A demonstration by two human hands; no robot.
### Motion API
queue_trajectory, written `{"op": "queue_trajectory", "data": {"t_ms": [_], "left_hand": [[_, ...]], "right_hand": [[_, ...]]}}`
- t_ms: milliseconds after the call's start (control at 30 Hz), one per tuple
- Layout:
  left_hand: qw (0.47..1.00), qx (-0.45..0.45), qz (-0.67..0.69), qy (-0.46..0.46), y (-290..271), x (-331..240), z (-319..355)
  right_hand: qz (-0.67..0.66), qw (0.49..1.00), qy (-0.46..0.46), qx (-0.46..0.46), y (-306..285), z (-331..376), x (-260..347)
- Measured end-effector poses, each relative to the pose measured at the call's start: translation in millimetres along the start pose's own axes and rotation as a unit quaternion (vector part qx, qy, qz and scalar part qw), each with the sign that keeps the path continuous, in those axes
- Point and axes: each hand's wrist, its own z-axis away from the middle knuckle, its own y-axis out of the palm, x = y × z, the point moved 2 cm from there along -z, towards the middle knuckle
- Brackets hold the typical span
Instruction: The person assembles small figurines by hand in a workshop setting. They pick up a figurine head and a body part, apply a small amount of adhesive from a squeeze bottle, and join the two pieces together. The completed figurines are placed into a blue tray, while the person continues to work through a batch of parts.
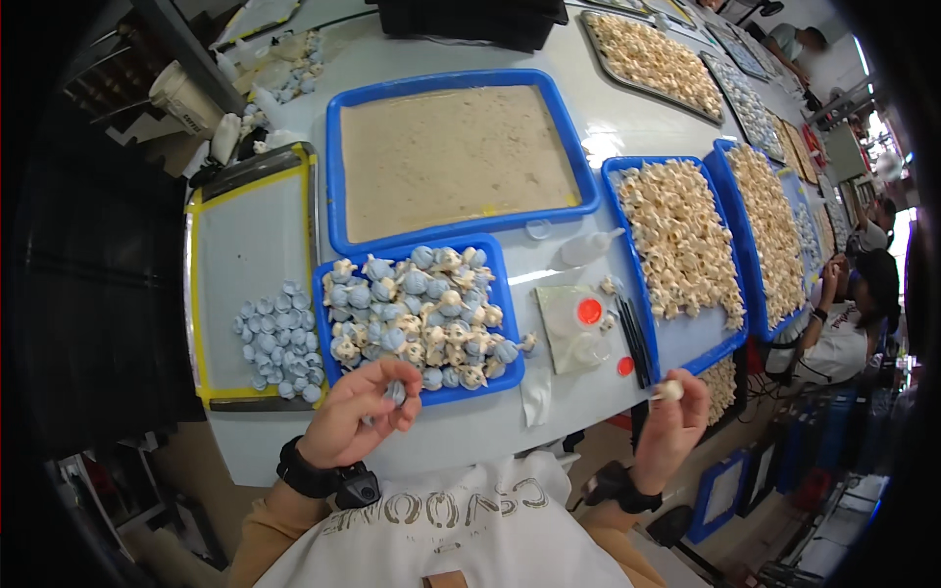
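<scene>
White table (461,431): stretches away down my feed, trays all over it, with a co-worker (833,333) in view past its right edge.
Left hand (359,416): over the near edge, right by the near left corner of the mixed tray (470,394); fingers curled in, clamped on 1 pale blue cup (396,392).
Right hand (676,429): just off the near left corner of the cream tray (691,341), and I see thumb and fingertips pinched together on 1 small cream piece (668,390).
Mixed tray: blue, heaped to its edges with blue-and-cream pieces (417,314).
Loose cups (279,343): piled up, near right corner of the yellow-edged tray (245,220).
Cream tray: blue too, cream pieces (676,235) crowding its far edge, near end bare.
Sand tray (338,176): big, blue-rimmed, flat beige layer, beyond the mixed tray's far edge.
Gap between trays: squeeze bottle (586,248), 2 red discs (589,312), and black sticks (635,343) along the cream tray's left edge.
</scene>
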Motion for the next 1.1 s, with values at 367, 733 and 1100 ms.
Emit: {"op": "queue_trajectory", "data": {"t_ms": [367,733,1100], "left_hand": [[0.967,0.113,-0.230,0.009,47.3,36.8,-39.2],[0.982,0.138,-0.123,-0.040,54.3,44.7,-65.4],[0.993,0.087,-0.079,0.001,38.6,40.1,-65.9]], "right_hand": [[-0.123,0.952,0.136,0.243,4.5,-4.3,4.8],[0.068,0.989,0.064,0.116,-5.4,-23.4,-32.9],[0.320,0.915,-0.138,0.202,16.9,-36.4,-36.9]]}}
